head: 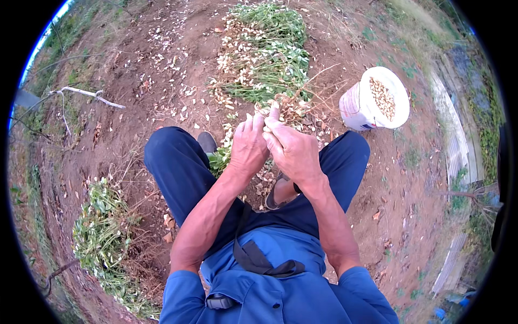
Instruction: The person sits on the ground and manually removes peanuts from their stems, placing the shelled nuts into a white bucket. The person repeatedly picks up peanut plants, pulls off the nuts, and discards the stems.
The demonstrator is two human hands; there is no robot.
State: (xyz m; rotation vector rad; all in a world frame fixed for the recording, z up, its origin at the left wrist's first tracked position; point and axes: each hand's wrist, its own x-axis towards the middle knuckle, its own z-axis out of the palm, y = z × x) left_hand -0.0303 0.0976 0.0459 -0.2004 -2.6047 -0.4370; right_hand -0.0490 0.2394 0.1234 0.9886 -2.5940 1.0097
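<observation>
Between my knees, both hands are together on an uprooted peanut plant, whose leaves [220,158] hang below and left of my left hand [249,143]. That hand is closed around the stems, which its fingers mostly hide. My right hand [295,148] is pressed against it, thumb and fingers closed on the plant's pod-bearing end. Just past the fingertips, tangled roots [288,106] and pale pods show. Whether a loose pod sits inside the right hand is hidden. Beyond them lies a row of peanut plants [263,60], pods towards the left and green tops towards the right.
A white bucket [351,103] holding peanuts [382,98] stands beyond my right knee. Stripped peanut plants [105,239] are heaped at left. Loose pods and dry leaves litter the bare soil [194,44]. A pale branch [95,95] pokes in from the left; corrugated sheets [451,129] lie at right.
</observation>
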